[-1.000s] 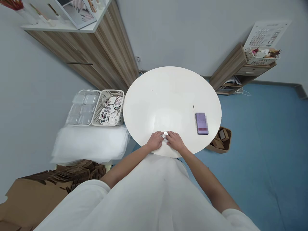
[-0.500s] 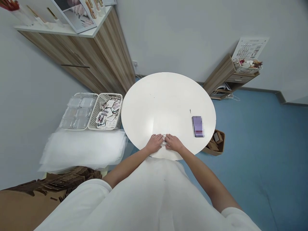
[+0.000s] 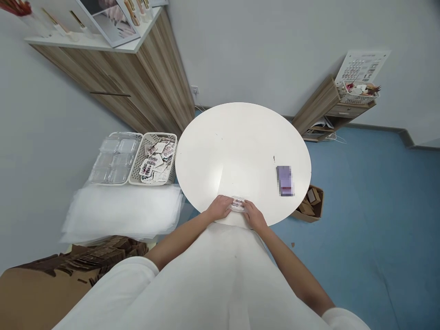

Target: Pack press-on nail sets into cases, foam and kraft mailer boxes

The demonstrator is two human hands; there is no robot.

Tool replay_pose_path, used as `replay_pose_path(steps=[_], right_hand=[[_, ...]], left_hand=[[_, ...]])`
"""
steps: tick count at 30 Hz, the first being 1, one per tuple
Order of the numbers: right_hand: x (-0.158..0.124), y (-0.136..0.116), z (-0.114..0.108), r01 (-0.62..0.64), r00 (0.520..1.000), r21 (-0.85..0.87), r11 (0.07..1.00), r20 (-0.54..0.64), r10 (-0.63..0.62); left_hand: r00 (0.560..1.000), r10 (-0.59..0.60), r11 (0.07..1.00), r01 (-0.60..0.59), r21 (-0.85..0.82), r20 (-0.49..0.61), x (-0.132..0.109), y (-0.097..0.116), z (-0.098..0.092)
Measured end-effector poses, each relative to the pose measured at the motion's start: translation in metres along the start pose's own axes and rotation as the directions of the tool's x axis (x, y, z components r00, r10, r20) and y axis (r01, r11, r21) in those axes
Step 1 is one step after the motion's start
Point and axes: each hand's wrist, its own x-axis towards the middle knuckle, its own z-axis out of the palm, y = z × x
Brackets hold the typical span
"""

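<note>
At the near edge of the round white table, a small clear plastic box shows a card with rows of what look like press-on nails. My left hand grips its left end, fingers curled over the edge. On the opposite end, my right hand is closed with its fingertips on the rim. Most of the box's top shows between my hands. Farther right on the table lies a purple, partly blurred flat object.
To the left, a white basket holds many nail cards; a second basket beside it holds clear plastic boxes. White sheets lie nearer, above brown cardboard. A carton of small boxes stands right of the table. Cabinets stand behind.
My hands have moved apart, mostly the right hand outward and slightly nearer me, so more of the clear box and its card shows. The view has shifted slightly.
</note>
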Motion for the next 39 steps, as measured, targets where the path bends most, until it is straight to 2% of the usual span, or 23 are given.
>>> replay_pose_path(steps=[4, 7, 14, 18, 22, 28, 30, 32, 33, 35, 37, 39], right_hand=[[-0.005, 0.000, -0.005, -0.038, 0.999, 0.116, 0.992, 0.024, 0.036], [0.000, -0.001, -0.016, -0.102, 0.994, 0.175, 0.979, 0.062, 0.092], [0.037, 0.003, -0.035, -0.265, 0.964, 0.254, 0.930, 0.071, 0.255], [0.061, 0.009, -0.036, -0.310, 0.947, 0.335, 0.890, 0.023, 0.321], [0.076, 0.015, -0.029, -0.329, 0.939, 0.351, 0.876, 0.024, 0.343], [0.082, 0.016, -0.020, -0.352, 0.931, 0.315, 0.881, 0.025, 0.363], [0.083, 0.015, -0.020, -0.359, 0.929, 0.300, 0.884, 0.020, 0.370], [0.084, 0.014, -0.020, -0.364, 0.927, 0.285, 0.887, 0.019, 0.374], [0.084, 0.013, -0.020, -0.366, 0.927, 0.278, 0.888, 0.020, 0.376], [0.085, 0.012, -0.020, -0.369, 0.926, 0.267, 0.890, 0.023, 0.376], [0.085, 0.012, -0.020, -0.373, 0.925, 0.257, 0.892, 0.022, 0.380], [0.086, 0.012, -0.020, -0.386, 0.918, 0.243, 0.890, 0.013, 0.395]], left_hand=[[0.999, -0.028, 0.989, 0.025, -0.144, -0.020, -0.003, 0.000, -0.003], [0.994, -0.100, 0.966, 0.108, -0.237, 0.046, 0.001, -0.003, -0.012], [0.957, -0.254, 0.826, 0.289, -0.484, 0.139, 0.036, -0.020, -0.022], [0.925, -0.332, 0.824, 0.379, -0.422, 0.183, 0.056, -0.035, -0.017], [0.898, -0.402, 0.841, 0.440, -0.316, 0.181, 0.061, -0.046, -0.011], [0.847, -0.528, 0.830, 0.531, -0.172, 0.062, 0.051, -0.041, -0.011], [0.866, -0.498, 0.865, 0.493, -0.089, -0.038, 0.045, -0.032, -0.012], [0.933, -0.340, 0.938, 0.346, 0.027, -0.118, 0.039, -0.021, -0.010], [0.965, -0.234, 0.966, 0.244, 0.080, -0.122, 0.036, -0.015, -0.008], [0.995, -0.073, 0.987, 0.081, 0.136, -0.067, 0.031, -0.006, -0.003], [0.999, -0.037, 0.986, 0.038, 0.159, -0.010, 0.028, -0.001, 0.004], [0.997, -0.070, 0.981, 0.067, 0.183, 0.012, 0.026, 0.000, 0.011]])
